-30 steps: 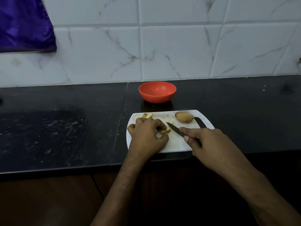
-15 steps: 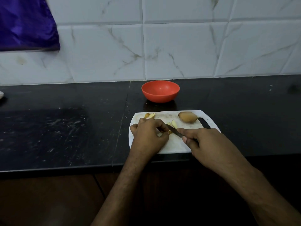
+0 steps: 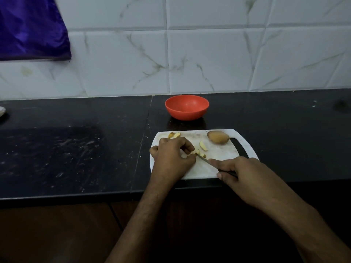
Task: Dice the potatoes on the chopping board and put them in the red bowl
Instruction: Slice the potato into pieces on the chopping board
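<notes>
A white chopping board (image 3: 218, 154) lies on the black counter near its front edge. My left hand (image 3: 171, 158) pinches a potato piece (image 3: 196, 152) on the board's left half. My right hand (image 3: 245, 175) grips a knife (image 3: 206, 160) whose blade tip meets that piece. A cut wedge (image 3: 203, 145) lies just beyond the blade, and more pieces (image 3: 174, 135) sit at the board's far left corner. One whole unpeeled potato (image 3: 218, 137) rests at the far right of the board. The red bowl (image 3: 187, 107) stands behind the board and looks empty.
The black counter (image 3: 76, 145) stretches left and right of the board. A white tiled wall rises behind it. A purple cloth (image 3: 32, 27) hangs at the upper left. The edge of a pale object (image 3: 2, 111) shows at the far left.
The knife has come down into the potato piece under my left fingers, and a cut wedge now lies free beyond the blade. The view shifted slightly.
</notes>
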{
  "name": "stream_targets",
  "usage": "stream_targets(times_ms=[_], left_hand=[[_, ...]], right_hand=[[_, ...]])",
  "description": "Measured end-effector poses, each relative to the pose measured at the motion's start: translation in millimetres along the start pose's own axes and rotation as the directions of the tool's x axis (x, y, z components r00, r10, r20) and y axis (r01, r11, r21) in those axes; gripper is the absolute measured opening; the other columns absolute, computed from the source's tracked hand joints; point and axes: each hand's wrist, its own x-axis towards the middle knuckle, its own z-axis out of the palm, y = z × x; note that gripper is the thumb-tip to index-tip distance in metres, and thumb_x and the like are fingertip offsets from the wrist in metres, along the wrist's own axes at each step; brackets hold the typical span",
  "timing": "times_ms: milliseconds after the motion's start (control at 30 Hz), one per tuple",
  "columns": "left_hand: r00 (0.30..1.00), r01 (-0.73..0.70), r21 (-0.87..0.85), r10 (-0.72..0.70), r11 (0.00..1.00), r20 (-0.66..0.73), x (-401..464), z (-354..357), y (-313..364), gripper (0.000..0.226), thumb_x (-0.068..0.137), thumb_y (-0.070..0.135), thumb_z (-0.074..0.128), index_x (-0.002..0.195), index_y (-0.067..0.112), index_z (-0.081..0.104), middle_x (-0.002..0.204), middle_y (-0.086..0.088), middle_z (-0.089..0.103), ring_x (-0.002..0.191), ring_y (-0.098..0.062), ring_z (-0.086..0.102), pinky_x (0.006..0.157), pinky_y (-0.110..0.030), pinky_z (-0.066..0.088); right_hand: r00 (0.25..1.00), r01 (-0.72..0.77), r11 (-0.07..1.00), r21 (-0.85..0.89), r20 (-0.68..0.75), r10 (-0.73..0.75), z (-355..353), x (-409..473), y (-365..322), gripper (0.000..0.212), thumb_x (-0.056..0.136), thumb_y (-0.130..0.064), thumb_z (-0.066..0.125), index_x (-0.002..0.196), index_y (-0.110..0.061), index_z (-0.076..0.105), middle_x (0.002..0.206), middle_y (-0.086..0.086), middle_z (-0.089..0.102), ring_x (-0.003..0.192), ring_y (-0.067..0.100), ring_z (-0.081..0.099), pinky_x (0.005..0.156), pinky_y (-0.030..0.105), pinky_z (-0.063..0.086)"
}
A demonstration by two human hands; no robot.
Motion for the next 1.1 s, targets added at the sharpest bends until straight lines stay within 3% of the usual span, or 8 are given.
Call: stream_targets(times_ms=[167,300,467,700,867,967,1100], left_hand=[[0.998,-0.001,-0.040,0.003,0.999,0.061,-2,-4,-1,0.020,0.077,0.028,0.072,0.093,0.038,0.064,0.088,0.021,0.064,0.106,0.000,0.043,0.088,-0.031,0.016],[0.998,0.026,-0.030,-0.024,0.999,0.066,-2,-6,0,0.017,0.079,0.026,0.071,0.092,0.035,0.064,0.088,0.020,0.064,0.106,-0.002,0.043,0.087,-0.031,0.016],[0.997,0.049,-0.040,-0.046,0.998,0.069,-2,-7,3,0.015,0.080,0.026,0.072,0.090,0.033,0.063,0.084,0.020,0.065,0.102,-0.002,0.046,0.086,-0.033,0.019],[0.997,0.057,-0.108,-0.052,0.993,0.048,-3,-11,4,0.017,0.079,0.018,0.068,0.087,0.032,0.062,0.070,0.020,0.067,0.093,-0.002,0.058,0.086,-0.033,0.025],[0.996,0.056,-0.156,-0.044,0.986,0.081,-1,-12,0,0.022,0.082,0.015,0.066,0.091,0.034,0.059,0.072,0.032,0.063,0.085,0.000,0.057,0.097,-0.045,0.042],[0.993,0.067,-0.175,-0.048,0.982,0.111,0,-13,-2,0.027,0.082,0.016,0.069,0.096,0.035,0.057,0.075,0.028,0.066,0.088,0.001,0.058,0.098,-0.048,0.042],[0.994,0.102,-0.200,-0.091,0.975,0.064,-2,-10,1,0.032,0.077,0.014,0.071,0.098,0.032,0.056,0.074,0.020,0.070,0.090,0.003,0.059,0.101,-0.046,0.039]], right_hand=[[1.000,0.009,0.999,0.047,-0.026,-0.008,0,-5,4,0.041,0.098,-0.045,0.052,0.132,-0.066,0.042,0.118,-0.021,0.068,0.109,0.003,0.061,0.090,0.033,0.055],[0.998,0.006,0.995,0.099,-0.069,0.001,-1,-5,2,0.037,0.100,-0.045,0.049,0.133,-0.059,0.047,0.077,-0.021,0.061,0.080,0.000,0.063,0.077,0.026,0.056],[0.989,0.050,0.987,0.153,-0.143,-0.028,-1,-3,-9,0.036,0.100,-0.042,0.048,0.134,-0.054,0.050,0.066,-0.023,0.052,0.082,0.001,0.064,0.077,0.024,0.055],[0.995,0.035,0.993,0.117,-0.097,-0.024,4,3,-21,0.037,0.101,-0.044,0.046,0.136,-0.053,0.049,0.071,-0.018,0.051,0.085,0.004,0.061,0.075,0.023,0.052],[0.998,0.031,0.999,0.045,-0.063,-0.028,1,7,-23,0.036,0.102,-0.043,0.044,0.136,-0.055,0.048,0.103,-0.014,0.069,0.088,0.003,0.060,0.079,0.026,0.053],[0.999,0.039,0.999,0.021,-0.032,-0.038,1,11,-22,0.036,0.102,-0.042,0.044,0.135,-0.057,0.047,0.083,-0.016,0.064,0.074,0.001,0.055,0.070,0.024,0.051],[0.998,0.037,0.999,-0.014,0.059,-0.036,-3,14,-19,0.041,0.102,-0.040,0.046,0.138,-0.059,0.042,0.116,-0.013,0.068,0.102,0.007,0.060,0.085,0.028,0.053]])
